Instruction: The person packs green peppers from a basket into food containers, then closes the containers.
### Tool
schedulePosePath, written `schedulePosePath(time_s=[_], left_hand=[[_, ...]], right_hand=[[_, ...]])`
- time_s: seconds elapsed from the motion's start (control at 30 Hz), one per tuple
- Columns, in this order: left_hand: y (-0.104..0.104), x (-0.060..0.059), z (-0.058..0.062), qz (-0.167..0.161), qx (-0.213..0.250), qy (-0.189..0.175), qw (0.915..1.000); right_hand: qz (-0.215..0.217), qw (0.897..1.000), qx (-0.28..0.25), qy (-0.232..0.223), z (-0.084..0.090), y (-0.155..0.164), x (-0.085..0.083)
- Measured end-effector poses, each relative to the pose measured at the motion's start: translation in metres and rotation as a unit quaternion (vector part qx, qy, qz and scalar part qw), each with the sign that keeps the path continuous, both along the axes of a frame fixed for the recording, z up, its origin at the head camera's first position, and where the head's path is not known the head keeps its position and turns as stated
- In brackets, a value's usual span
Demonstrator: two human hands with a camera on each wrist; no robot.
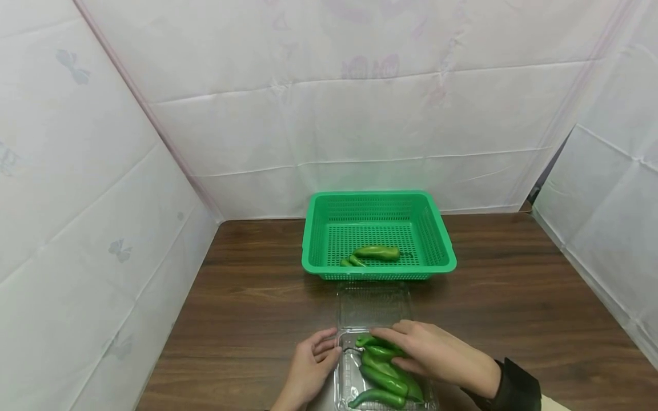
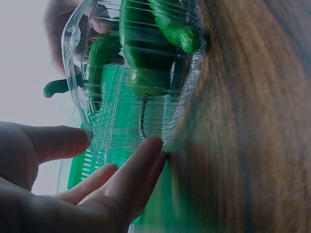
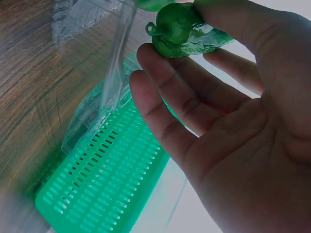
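A clear plastic clamshell box at the front of the table holds several green peppers. My right hand is over the box's right side; its thumb and fingers pinch a green pepper in the right wrist view. At the box's left side is my left hand, its fingers fairly straight. In the left wrist view, the left thumb touches the rim and the fingertips are at the lower side wall. Part of the peppers is hidden under my right hand.
Behind the box, its transparent lid lies folded back on the brown wooden table. Beyond it stands a green perforated basket with a few green peppers near its front wall. White sheeting encloses the back and sides.
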State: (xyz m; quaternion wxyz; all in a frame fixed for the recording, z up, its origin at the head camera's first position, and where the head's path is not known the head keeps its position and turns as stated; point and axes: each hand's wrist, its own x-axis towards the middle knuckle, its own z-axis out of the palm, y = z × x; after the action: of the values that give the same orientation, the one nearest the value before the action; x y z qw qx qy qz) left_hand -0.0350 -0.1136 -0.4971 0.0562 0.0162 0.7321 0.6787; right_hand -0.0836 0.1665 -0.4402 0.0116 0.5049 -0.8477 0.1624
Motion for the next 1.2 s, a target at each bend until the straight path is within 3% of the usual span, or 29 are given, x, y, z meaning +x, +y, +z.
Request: schedulePosePath(time_s=[0.3, 0.7, 1.2], left_hand=[[0.0017, 0.0012, 0.0021, 0.009, -0.005, 0.001, 1.0000], [0.0029, 0.0019, 0.0011, 0.009, 0.004, 0.003, 0.9999], [0.0032, 0.0020, -0.0006, 0.016, 0.005, -0.003, 0.9998]], right_hand=[[-0.012, 0.999, 0.013, -0.047, -0.0005, 0.0005, 0.0012], [-0.030, 0.998, 0.024, -0.043, -0.0064, 0.0014, 0.0053], [-0.040, 0.992, 0.058, -0.101, -0.0053, -0.0005, 0.0065]])
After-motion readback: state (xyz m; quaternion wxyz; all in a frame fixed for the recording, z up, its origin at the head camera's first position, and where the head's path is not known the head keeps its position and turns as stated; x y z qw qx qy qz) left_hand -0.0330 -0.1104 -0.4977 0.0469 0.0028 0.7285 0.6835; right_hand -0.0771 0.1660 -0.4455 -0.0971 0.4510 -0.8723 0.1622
